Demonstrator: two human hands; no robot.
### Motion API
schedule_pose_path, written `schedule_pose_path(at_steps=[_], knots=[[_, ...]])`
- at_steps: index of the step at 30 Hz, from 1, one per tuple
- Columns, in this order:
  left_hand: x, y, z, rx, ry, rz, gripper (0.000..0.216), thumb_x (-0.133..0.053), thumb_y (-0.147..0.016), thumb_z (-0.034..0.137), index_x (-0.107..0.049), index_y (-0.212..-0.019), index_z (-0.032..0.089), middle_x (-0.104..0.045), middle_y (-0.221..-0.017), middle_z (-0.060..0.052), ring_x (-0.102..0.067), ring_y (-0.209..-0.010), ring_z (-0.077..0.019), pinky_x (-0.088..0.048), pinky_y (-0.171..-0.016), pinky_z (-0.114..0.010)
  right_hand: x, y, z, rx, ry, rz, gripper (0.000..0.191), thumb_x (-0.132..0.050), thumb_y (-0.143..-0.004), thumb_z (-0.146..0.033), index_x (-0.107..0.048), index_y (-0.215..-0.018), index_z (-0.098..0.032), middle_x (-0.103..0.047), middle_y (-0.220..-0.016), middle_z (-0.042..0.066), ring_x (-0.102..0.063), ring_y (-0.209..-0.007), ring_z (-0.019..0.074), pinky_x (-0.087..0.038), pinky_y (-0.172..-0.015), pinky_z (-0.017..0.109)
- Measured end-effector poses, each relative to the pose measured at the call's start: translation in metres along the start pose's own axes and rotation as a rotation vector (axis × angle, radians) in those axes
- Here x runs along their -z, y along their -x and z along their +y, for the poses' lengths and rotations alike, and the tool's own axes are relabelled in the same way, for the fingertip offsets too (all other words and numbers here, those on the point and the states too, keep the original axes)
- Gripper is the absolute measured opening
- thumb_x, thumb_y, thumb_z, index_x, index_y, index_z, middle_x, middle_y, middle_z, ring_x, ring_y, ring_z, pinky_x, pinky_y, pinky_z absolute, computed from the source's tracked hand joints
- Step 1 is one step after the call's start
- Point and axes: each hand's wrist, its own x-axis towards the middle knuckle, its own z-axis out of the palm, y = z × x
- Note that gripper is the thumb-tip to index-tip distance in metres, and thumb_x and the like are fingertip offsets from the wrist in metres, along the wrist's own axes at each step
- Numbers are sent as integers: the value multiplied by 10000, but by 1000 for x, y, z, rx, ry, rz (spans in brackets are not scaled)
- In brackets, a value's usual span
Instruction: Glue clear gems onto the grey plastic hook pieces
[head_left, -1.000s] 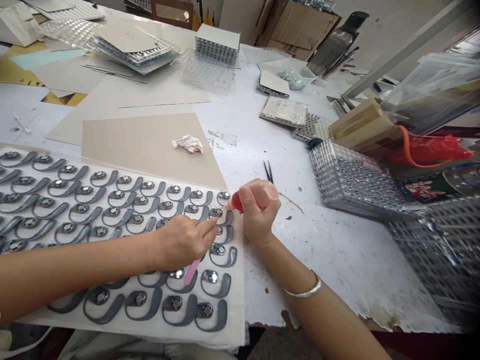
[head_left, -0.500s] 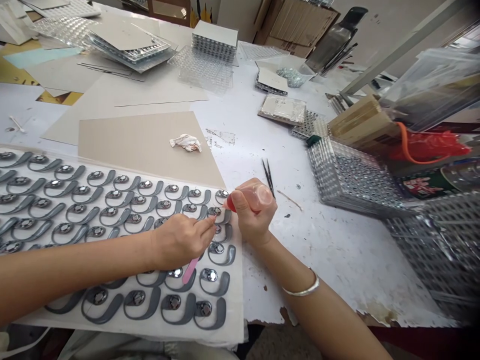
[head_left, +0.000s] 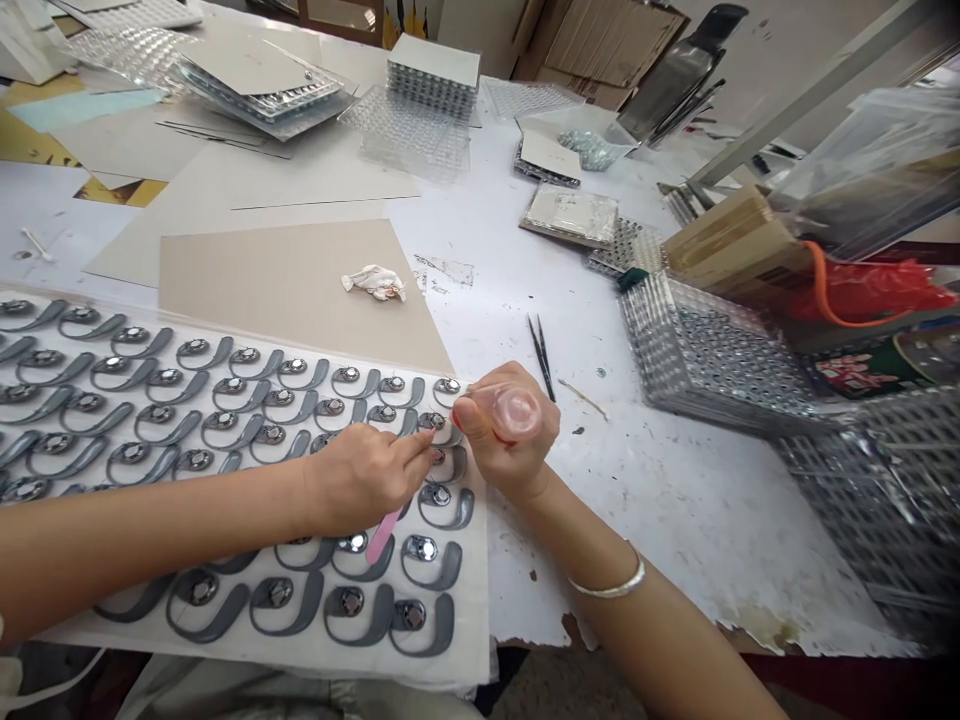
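My left hand is closed around a slim tool with a flat pink end; the tool's other end is hidden by the fingers. Its fingertips touch a grey curved piece with a shiny round stone setting near the right edge of a white sheet. Many like pieces lie in rows on that sheet. My right hand grips a small translucent pinkish squeeze bottle, tilted with its base toward me. The bottle's tip points at the right-hand column of pieces, and the thumb mostly covers it.
Black tweezers and a cotton swab lie beyond my right hand. A crumpled white tissue rests on beige card. Clear trays of stones stack at right, near a cardboard box. More trays stand at the back.
My right hand has tipped the bottle so its base faces me more, and its tip has drawn slightly back. My left hand stays almost in place. The view has shifted slightly.
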Motion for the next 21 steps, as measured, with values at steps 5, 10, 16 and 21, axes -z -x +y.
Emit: schedule_pose_path(at_steps=[5, 10, 16, 21], knots=[[-1, 0, -2, 16, 34, -17, 214, -415, -885, 47, -627, -910, 49, -712, -966, -146, -683, -618, -163, -560, -445, -270, 2, -1, -2, -34, 19, -20, 226, -626, -824, -172, -534, -619, -194, -551, -567, 21, -512, -582, 149, -444, -528, 302], [0, 2, -5, 43, 86, -54, 188, -479, -832, 46, -627, -947, 52, -711, -983, -137, -693, -651, -182, -564, -461, -274, 3, -2, -4, -44, -4, -27, 242, -633, -819, -175, -521, -606, -195, -543, -551, 19, -504, -570, 146, -438, -513, 295], [4, 1, -13, 79, 146, -130, 182, -498, -836, 78, -643, -947, 86, -715, -985, -119, -686, -633, -163, -535, -443, -242, 3, -1, -4, -97, -16, -28, 245, -626, -831, -230, -518, -613, -197, -552, -567, 24, -510, -571, 147, -453, -519, 301], [6, -2, -27, 181, 347, -126, 152, -530, -875, 146, -666, -934, 109, -727, -913, -85, -698, -735, -155, -548, -549, -212, 3, 2, 0, -167, -69, -2, 222, -623, -836, -211, -545, -629, -189, -548, -579, 22, -507, -581, 139, -439, -511, 290]])
